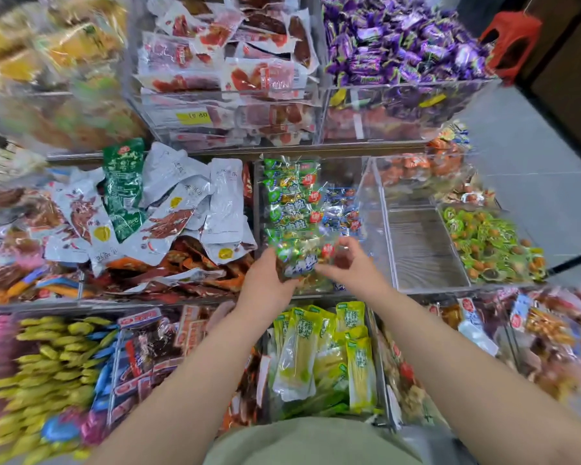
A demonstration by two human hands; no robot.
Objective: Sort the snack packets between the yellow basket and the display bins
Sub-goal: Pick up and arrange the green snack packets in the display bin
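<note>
Nearest, below the forearms, a bin [376,364] holds yellow-green packets [322,357] standing on end. Beyond it both hands meet over the middle bin [366,182]. The left hand [269,276] curls its fingers round the lower left end of a green packet [297,260]; the right hand [353,266] pinches its right side with thumb and bent fingers. The packet is blurred and may be more than one. It sits just above the near end of a row of green packets [289,196] in that bin, with blue packets [342,209] beside them. Left lie white pouches [195,203]. Farther up are red packs [232,68] and purple sweets [399,38].
</note>
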